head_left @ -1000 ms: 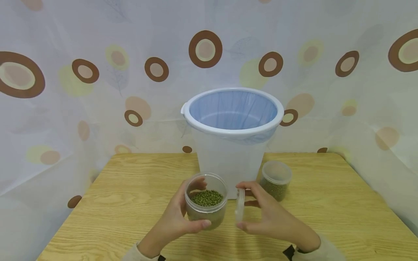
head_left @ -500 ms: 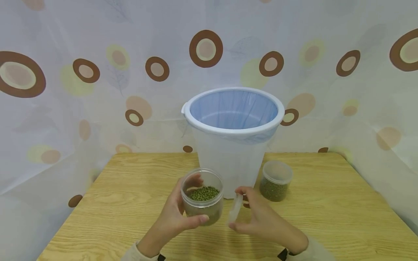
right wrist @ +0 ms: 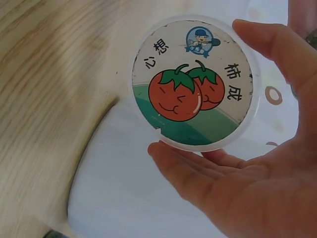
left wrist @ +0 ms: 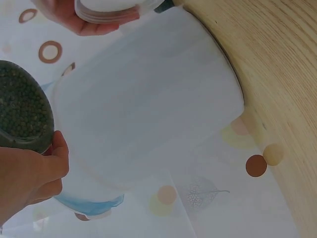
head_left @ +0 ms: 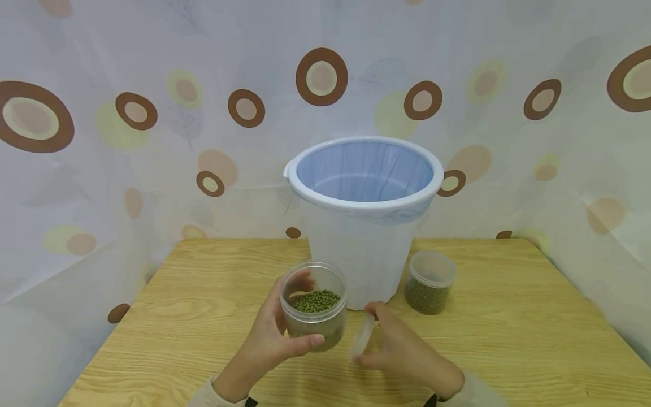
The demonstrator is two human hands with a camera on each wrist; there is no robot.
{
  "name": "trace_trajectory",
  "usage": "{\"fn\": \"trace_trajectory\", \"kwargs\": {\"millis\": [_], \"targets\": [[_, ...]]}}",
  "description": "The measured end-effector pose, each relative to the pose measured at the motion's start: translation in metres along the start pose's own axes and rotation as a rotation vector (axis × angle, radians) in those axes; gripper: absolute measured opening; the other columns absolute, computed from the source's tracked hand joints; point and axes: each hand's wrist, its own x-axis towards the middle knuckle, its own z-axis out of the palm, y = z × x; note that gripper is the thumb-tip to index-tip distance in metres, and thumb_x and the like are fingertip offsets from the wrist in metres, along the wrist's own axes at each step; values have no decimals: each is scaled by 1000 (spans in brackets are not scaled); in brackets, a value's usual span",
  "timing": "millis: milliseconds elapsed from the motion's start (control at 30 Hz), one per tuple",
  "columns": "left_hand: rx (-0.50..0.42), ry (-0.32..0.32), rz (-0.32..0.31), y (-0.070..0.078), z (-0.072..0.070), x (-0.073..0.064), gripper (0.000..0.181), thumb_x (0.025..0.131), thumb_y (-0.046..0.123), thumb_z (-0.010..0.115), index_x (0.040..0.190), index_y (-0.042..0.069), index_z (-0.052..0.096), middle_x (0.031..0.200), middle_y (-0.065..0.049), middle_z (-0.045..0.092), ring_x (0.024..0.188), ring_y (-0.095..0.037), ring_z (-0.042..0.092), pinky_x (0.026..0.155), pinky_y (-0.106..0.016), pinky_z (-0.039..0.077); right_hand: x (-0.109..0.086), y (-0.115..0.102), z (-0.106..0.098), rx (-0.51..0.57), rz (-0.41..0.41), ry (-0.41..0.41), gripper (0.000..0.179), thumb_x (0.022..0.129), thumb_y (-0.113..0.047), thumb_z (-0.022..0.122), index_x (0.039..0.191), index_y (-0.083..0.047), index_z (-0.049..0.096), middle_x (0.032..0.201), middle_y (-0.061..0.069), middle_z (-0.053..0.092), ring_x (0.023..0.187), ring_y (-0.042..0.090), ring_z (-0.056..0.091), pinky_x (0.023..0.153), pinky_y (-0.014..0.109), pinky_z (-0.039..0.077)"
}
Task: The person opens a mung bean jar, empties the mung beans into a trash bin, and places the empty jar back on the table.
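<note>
In the head view, my left hand [head_left: 272, 339] grips a clear plastic jar [head_left: 317, 332], its mouth facing up and uncovered. Small green beans [head_left: 317, 301] fill the lower part of it. Just right of the jar, my right hand [head_left: 404, 351] holds a round lid [head_left: 362, 337] by its edge, tilted on its side and apart from the jar. The right wrist view shows the lid's outer face, with a label of two red cartoon fruits [right wrist: 185, 94]. From the left wrist, the jar's bottom [left wrist: 22, 109] shows the beans through it.
A white bin [head_left: 356, 249] with a blue liner stands on the wooden table [head_left: 218, 294] behind my hands. To its right sits a second clear jar [head_left: 429, 288], partly filled with a dark green content. Patterned sheeting surrounds the table.
My right hand has moved left and down with the lid, which has tilted further. My left hand has shifted the jar slightly left and up.
</note>
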Motion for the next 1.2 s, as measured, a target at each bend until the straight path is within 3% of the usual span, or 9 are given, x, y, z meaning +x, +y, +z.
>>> {"fn": "trace_trajectory", "kwargs": {"millis": [367,667,833,1033,1200], "targets": [[-6,8,-11,0,0,0,86,72,10,80,144,5,33,135,-17,41,128,-36,35,102,-40,38,3,2,8,-6,44,12,80,68,-31,87,122,8,43,123,28,55,111,41,56,90,53,47],[-5,12,-6,0,-1,-1,85,72,10,80,143,9,34,136,-20,40,127,-34,35,103,-40,36,8,2,15,30,65,-36,82,68,-29,87,123,10,42,122,31,55,111,44,56,90,55,46],[-6,9,5,0,-1,-1,84,72,11,80,143,7,34,136,-25,39,127,-35,35,102,-38,37,10,-1,16,17,75,-40,80,68,-29,87,123,9,42,114,25,60,102,36,61,85,52,50],[-4,16,-1,0,-1,-2,84,72,11,80,142,9,35,135,-19,42,126,-34,37,102,-35,38,13,1,20,-23,63,-35,79,67,-31,87,123,9,46,110,20,62,97,30,61,82,48,50],[-2,18,-1,0,-1,-1,84,72,11,80,142,8,35,135,-24,41,126,-34,37,102,-34,38,14,3,21,-45,36,-32,80,68,-33,87,124,9,47,110,21,62,93,26,61,78,45,51]]}}
